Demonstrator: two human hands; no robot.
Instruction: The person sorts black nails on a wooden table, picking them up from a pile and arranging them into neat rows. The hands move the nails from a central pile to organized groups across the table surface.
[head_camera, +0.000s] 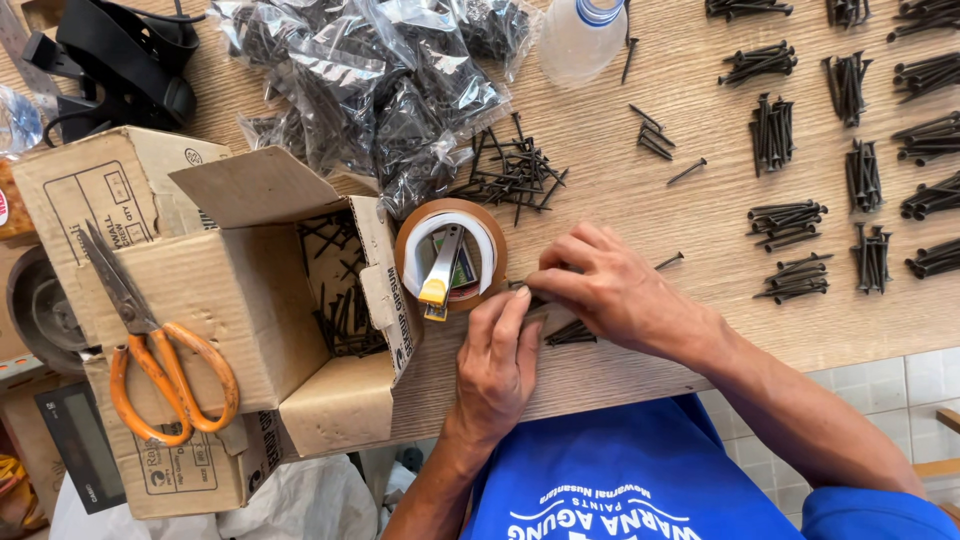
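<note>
My left hand (497, 360) and my right hand (605, 290) meet near the front edge of a wooden table (640, 210), pinching together a small bundle of black screws (570, 333) that lies under the fingers. The bundle is mostly hidden by both hands. Just left of the hands stands a roll of brown packing tape (450, 255) with a yellow-tipped dispenser blade inside it. A loose pile of black screws (515, 175) lies behind the tape.
An open cardboard box (330, 290) holding screws sits at left, with orange-handled scissors (150, 355) lying on its flap. Clear bags of screws (370, 80) are heaped at the back. Several small screw bundles (790, 215) lie in rows at right. A plastic bottle (580, 35) stands behind.
</note>
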